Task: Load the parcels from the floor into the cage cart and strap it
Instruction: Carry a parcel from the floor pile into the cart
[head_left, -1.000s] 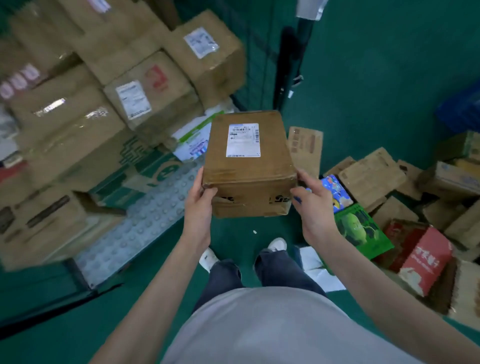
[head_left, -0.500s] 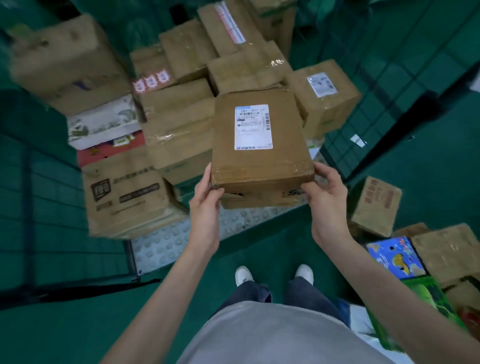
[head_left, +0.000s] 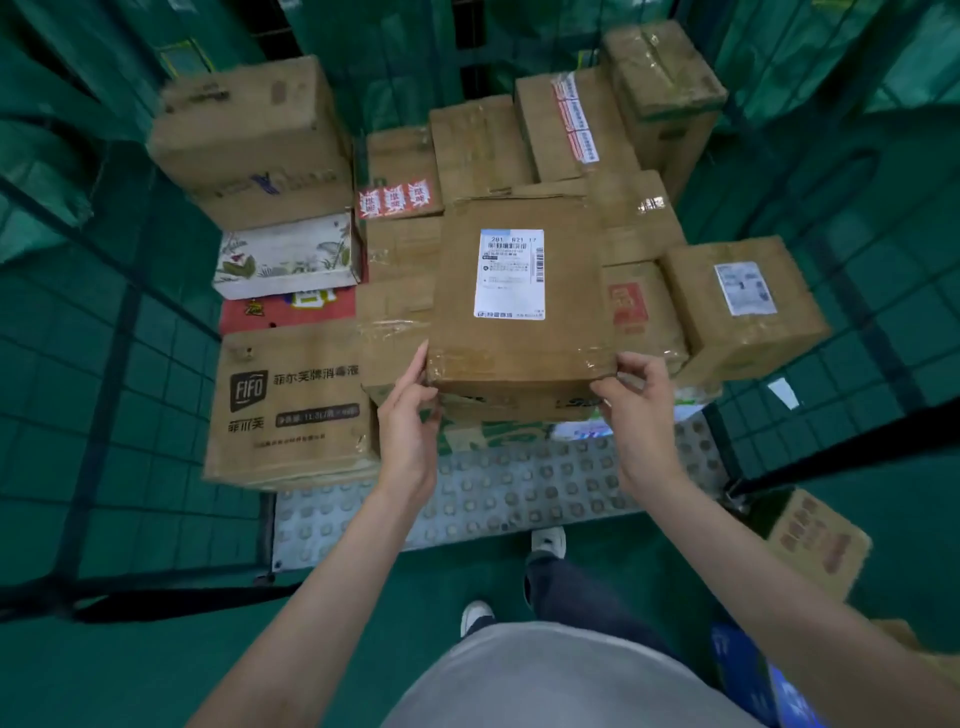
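Squarely taped brown parcel (head_left: 519, 312), white shipping label on top.

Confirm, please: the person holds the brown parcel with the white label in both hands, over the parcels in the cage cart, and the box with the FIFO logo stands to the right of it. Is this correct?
Not quite. In the head view the FIFO box stands to the left of the held parcel, not the right. The rest holds: the left hand and right hand both hold it over the parcels in the cage cart.
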